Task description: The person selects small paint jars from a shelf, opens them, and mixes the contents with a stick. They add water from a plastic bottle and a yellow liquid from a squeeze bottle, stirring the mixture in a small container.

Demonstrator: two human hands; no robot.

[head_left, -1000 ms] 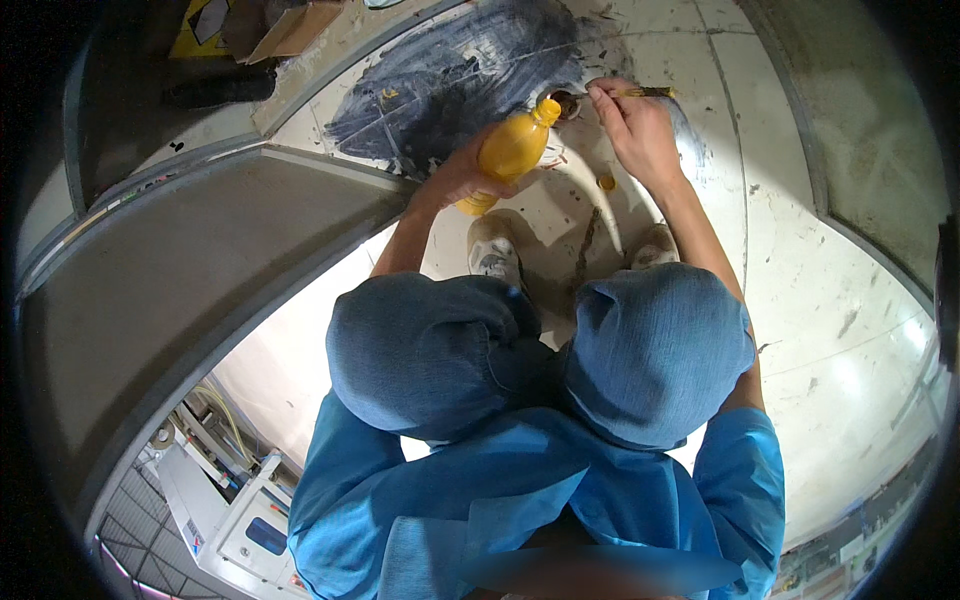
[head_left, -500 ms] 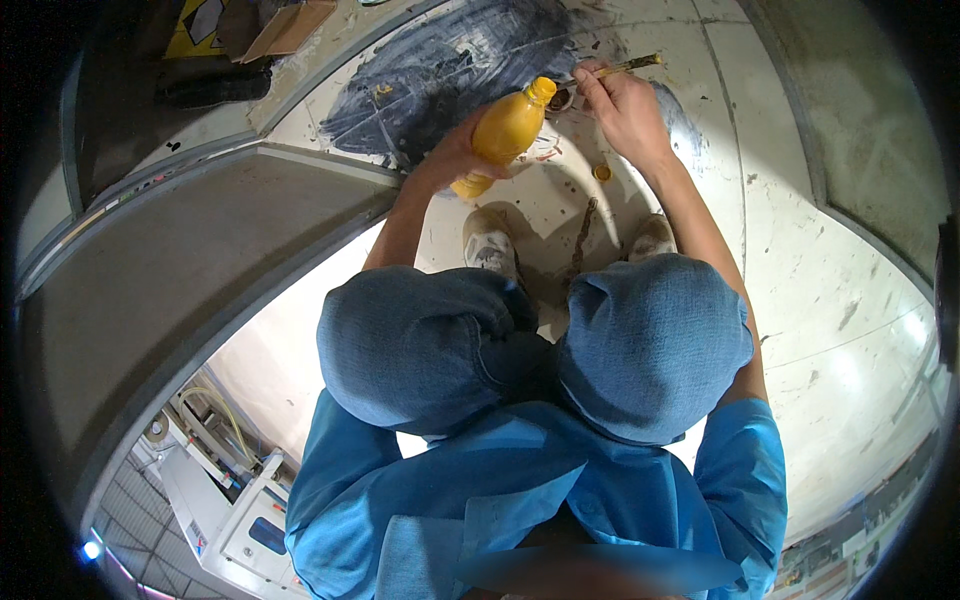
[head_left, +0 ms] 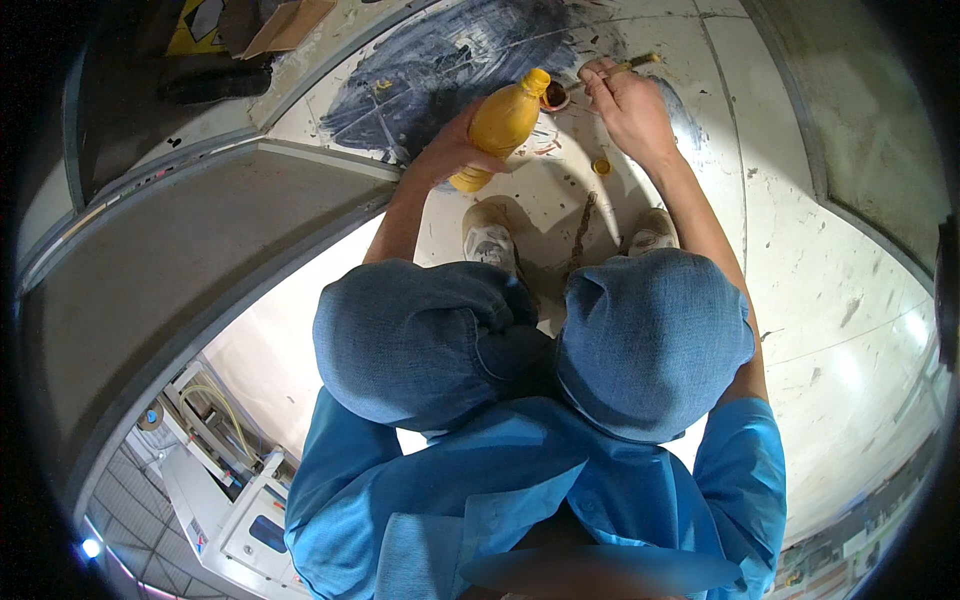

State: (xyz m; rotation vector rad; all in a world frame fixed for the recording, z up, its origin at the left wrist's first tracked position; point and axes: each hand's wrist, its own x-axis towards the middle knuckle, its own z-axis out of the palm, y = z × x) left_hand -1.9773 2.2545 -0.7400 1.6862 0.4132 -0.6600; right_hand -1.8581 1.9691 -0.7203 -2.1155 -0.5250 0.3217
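Observation:
My left hand (head_left: 452, 150) is wrapped round a yellow plastic bottle (head_left: 503, 122), uncapped and tilted with its neck up and to the right. Close by its mouth stands a small round cup (head_left: 556, 97) with something dark inside. In the fingers of my right hand (head_left: 634, 112), just right of the cup, is a slim paintbrush (head_left: 640, 62) with a stained handle. The handle sticks out to the right; its other end points toward the cup and cannot be made out clearly. A small yellow cap (head_left: 601, 167) lies nearer me, below the cup.
I squat on a pale, paint-spotted floor (head_left: 800, 300) with a dark smeared patch (head_left: 400, 95) at the far left. My shoes (head_left: 487, 235) are just behind the bottle. A grey-framed panel (head_left: 200, 230) runs along the left. Beyond it lies a cardboard piece (head_left: 285, 28).
The bottle has shifted slightly away from me and to the left, with its mouth beside the cup. My right hand and the brush have moved slightly right, showing more of the cup.

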